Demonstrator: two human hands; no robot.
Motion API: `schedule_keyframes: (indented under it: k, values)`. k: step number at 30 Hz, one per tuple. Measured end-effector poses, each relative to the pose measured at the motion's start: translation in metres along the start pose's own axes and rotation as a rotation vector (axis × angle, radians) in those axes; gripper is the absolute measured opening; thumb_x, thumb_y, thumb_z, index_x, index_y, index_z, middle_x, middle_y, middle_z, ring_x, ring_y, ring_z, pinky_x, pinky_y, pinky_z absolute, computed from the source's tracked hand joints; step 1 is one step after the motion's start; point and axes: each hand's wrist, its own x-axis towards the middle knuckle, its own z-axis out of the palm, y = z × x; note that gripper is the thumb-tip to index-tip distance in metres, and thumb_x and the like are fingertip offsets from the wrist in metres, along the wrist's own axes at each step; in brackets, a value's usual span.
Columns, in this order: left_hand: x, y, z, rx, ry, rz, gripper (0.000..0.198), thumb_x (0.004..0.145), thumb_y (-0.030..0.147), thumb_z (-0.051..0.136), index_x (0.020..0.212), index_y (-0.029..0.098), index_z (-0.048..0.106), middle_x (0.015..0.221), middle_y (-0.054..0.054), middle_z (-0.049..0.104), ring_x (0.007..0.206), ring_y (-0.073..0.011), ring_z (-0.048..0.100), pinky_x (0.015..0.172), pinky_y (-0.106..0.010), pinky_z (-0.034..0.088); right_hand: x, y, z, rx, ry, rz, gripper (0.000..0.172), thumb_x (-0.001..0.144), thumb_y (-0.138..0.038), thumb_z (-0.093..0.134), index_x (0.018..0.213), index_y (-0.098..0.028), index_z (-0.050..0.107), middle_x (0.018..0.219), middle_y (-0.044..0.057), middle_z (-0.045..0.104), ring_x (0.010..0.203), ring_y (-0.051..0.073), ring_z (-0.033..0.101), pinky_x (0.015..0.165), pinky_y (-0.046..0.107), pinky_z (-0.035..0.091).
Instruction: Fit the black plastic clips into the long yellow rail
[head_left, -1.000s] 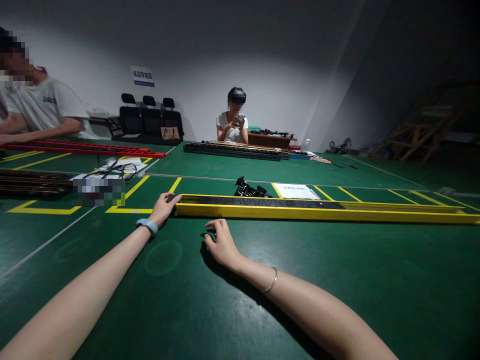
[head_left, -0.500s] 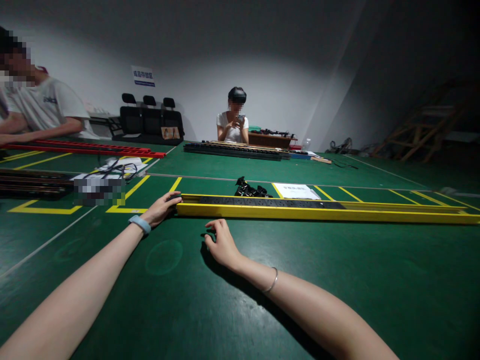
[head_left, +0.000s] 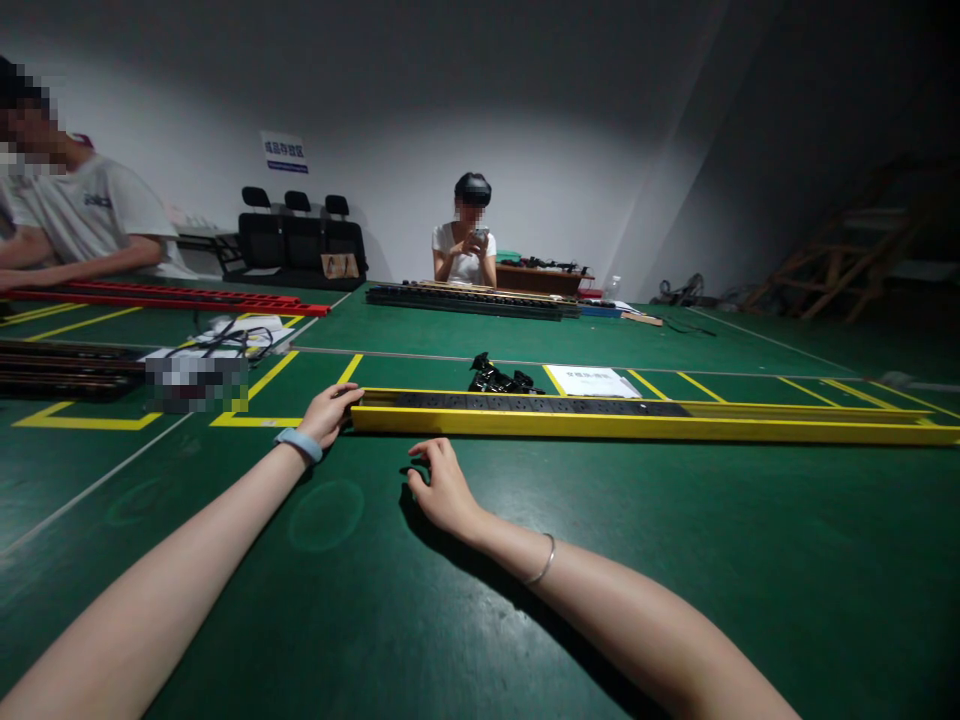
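Note:
A long yellow channel lies across the green table, with a black strip of sockets inside its left and middle stretch. At the channel's left end is my left hand, its fingers closed round the end; the fingertips are partly hidden. My right hand rests on the table just in front of the channel, apart from it. Its fingers are loosely bent and apart, with nothing between them. Behind the channel sit a pile of small black parts and a white printed sheet.
Yellow tape outlines mark the green table. Dark bars, cables with papers and red rails lie left. More black bars lie at the back, before a seated person. Another person leans in at left.
My left wrist has shifted right and the hand has turned at the channel's end. The dark piece that showed under its fingers is out of sight. My right hand stays put.

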Motion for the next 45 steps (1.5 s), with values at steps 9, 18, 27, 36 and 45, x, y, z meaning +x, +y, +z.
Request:
schedule_keyframes:
  k: [9, 18, 27, 36, 45]
  values:
    - [0.004, -0.001, -0.001, 0.010, -0.008, 0.038, 0.049, 0.056, 0.041, 0.077, 0.097, 0.017, 0.065, 0.092, -0.006, 0.066, 0.080, -0.0173, 0.061, 0.059, -0.023, 0.046, 0.001, 0.000, 0.000, -0.025, -0.006, 0.001, 0.023, 0.079, -0.014, 0.053, 0.102, -0.019, 0.053, 0.105, 0.005, 0.048, 0.102, 0.016, 0.051, 0.095, 0.035, 0.043]
    - [0.010, -0.006, -0.004, -0.016, 0.012, 0.044, 0.034, 0.071, 0.035, 0.064, 0.100, 0.019, 0.064, 0.100, -0.006, 0.066, 0.089, -0.0169, 0.060, 0.069, -0.023, 0.047, 0.001, 0.002, 0.000, -0.033, -0.006, -0.010, 0.023, 0.080, -0.014, 0.052, 0.102, -0.019, 0.053, 0.104, 0.005, 0.049, 0.102, 0.017, 0.050, 0.094, 0.034, 0.043]
    - [0.004, -0.004, 0.002, 0.011, 0.044, 0.055, 0.026, 0.079, 0.031, 0.055, 0.101, 0.019, 0.062, 0.098, -0.005, 0.066, 0.089, -0.0166, 0.061, 0.073, -0.024, 0.048, 0.000, 0.001, 0.000, -0.038, -0.013, 0.000, 0.023, 0.080, -0.015, 0.053, 0.102, -0.019, 0.053, 0.104, 0.005, 0.048, 0.103, 0.017, 0.050, 0.094, 0.035, 0.043]
    - [0.009, -0.019, 0.012, 0.104, 0.220, 0.064, 0.035, 0.078, 0.038, 0.060, 0.107, 0.020, 0.049, 0.089, -0.004, 0.062, 0.080, -0.0181, 0.061, 0.075, -0.031, 0.048, 0.000, 0.000, 0.000, -0.035, -0.018, -0.001, 0.023, 0.080, -0.015, 0.052, 0.102, -0.019, 0.053, 0.105, 0.005, 0.048, 0.102, 0.017, 0.049, 0.094, 0.034, 0.043]
    - [-0.003, -0.033, 0.023, 0.288, 0.435, 0.201, 0.026, 0.082, 0.048, 0.049, 0.082, 0.022, 0.045, 0.085, -0.003, 0.054, 0.090, -0.0220, 0.053, 0.090, -0.036, 0.039, 0.000, 0.002, 0.001, -0.042, -0.009, -0.018, 0.023, 0.080, -0.015, 0.052, 0.102, -0.019, 0.053, 0.104, 0.005, 0.048, 0.102, 0.016, 0.049, 0.093, 0.033, 0.044]
